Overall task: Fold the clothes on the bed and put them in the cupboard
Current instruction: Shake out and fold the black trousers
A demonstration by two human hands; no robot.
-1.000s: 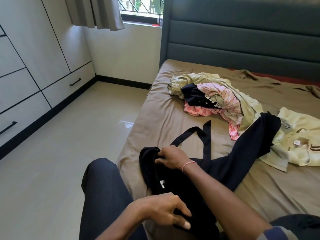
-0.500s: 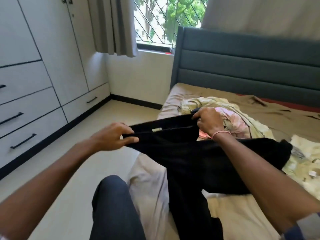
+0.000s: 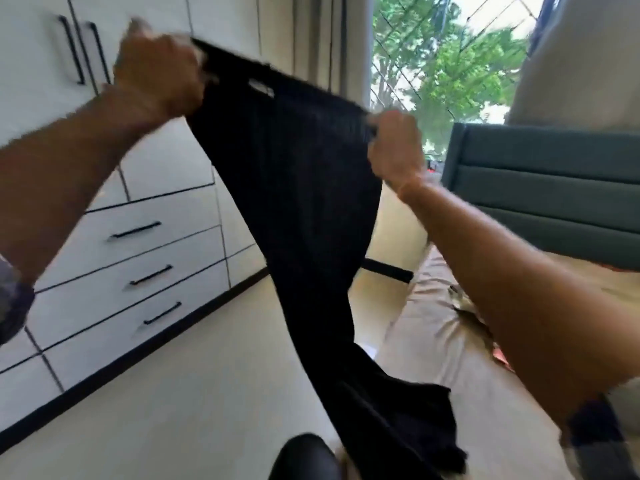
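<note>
A pair of black trousers (image 3: 301,209) hangs in the air in front of me, held by the waistband. My left hand (image 3: 157,76) grips the waistband's left end, raised high near the cupboard doors. My right hand (image 3: 394,147) grips the right end, lower and nearer the window. The legs trail down to the bed's edge (image 3: 426,348) by my knee (image 3: 304,457). A small white label shows inside the waistband. The white cupboard (image 3: 145,258) with black-handled drawers stands at the left. My right arm hides most of the clothes pile on the bed.
A pale tiled floor (image 3: 194,403) lies between the cupboard and the bed. A grey-green padded headboard (image 3: 540,188) stands at the right. A window with a metal grille (image 3: 443,64) and a grey curtain (image 3: 311,39) lie behind the trousers.
Both hands have lifted the black trousers from just above the bed to head height, the left hand rising highest. The view has tilted up and left, towards the cupboard.
</note>
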